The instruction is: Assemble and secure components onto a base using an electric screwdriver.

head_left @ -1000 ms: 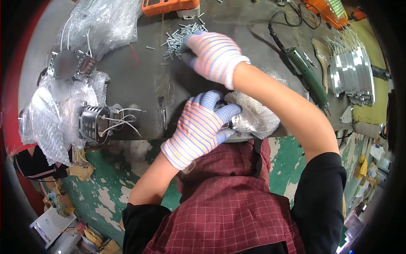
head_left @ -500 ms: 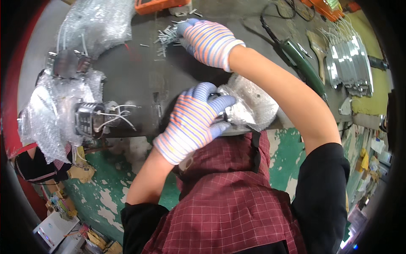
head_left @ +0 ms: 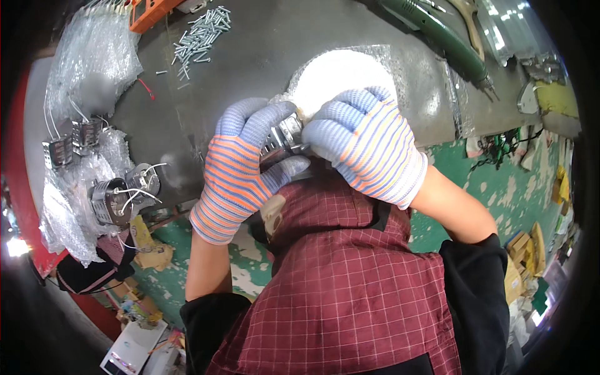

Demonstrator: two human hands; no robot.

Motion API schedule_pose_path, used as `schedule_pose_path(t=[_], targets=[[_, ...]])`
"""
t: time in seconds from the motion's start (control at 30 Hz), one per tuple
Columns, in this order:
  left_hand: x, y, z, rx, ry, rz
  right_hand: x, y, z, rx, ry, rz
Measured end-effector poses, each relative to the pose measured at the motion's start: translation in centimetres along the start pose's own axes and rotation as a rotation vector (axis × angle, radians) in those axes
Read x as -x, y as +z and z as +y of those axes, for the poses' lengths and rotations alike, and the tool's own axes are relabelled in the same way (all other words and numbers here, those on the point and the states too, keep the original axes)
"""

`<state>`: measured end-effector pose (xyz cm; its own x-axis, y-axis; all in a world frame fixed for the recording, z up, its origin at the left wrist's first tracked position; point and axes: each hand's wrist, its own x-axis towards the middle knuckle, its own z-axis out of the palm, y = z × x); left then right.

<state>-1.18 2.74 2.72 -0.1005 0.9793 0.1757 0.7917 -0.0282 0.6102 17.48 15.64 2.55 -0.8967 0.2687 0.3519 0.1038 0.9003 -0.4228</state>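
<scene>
At the table's near edge, my left hand point(head_left: 240, 165) curls around a small dark metal motor-like part point(head_left: 289, 130) with a slotted side, thumb below and fingers over the top. My right hand point(head_left: 369, 144), in the same striped glove, has its fingers pinched together against the part's right end. Whatever sits between those fingertips is hidden. Just beyond both hands lies bubble wrap point(head_left: 390, 65), with a brightly glaring white round patch on it. A pile of screws point(head_left: 203, 34) lies farther off to the left.
Bubble wrap point(head_left: 62, 215) on the left carries similar slotted parts point(head_left: 109, 201) with white wires. A green electric screwdriver point(head_left: 447, 34) and a brush point(head_left: 469, 22) lie far right. An orange tool point(head_left: 150, 12) is at the back, and a small red wire point(head_left: 146, 89) lies nearby.
My right hand has left the screw pile and come back to the part in my left hand. The whole view has shifted, and the bubble wrap beyond my hands now glares white.
</scene>
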Motion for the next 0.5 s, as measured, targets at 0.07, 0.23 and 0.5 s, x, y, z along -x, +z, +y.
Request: schedule_pose_path(t=[0.07,0.23,0.5], targets=[[0.4,0.8,-0.2,-0.003,-0.023,-0.002,0.0,0.1,-0.4,0.047,0.005,0.039],[0.5,1.3,-0.1,0.086,-0.005,0.073,0.2,0.3,-0.2,0.069,0.071,0.033],[0.9,1.5,-0.6,0.086,0.003,0.105,-1.3,0.2,0.4,0.158,-0.066,-0.026]])
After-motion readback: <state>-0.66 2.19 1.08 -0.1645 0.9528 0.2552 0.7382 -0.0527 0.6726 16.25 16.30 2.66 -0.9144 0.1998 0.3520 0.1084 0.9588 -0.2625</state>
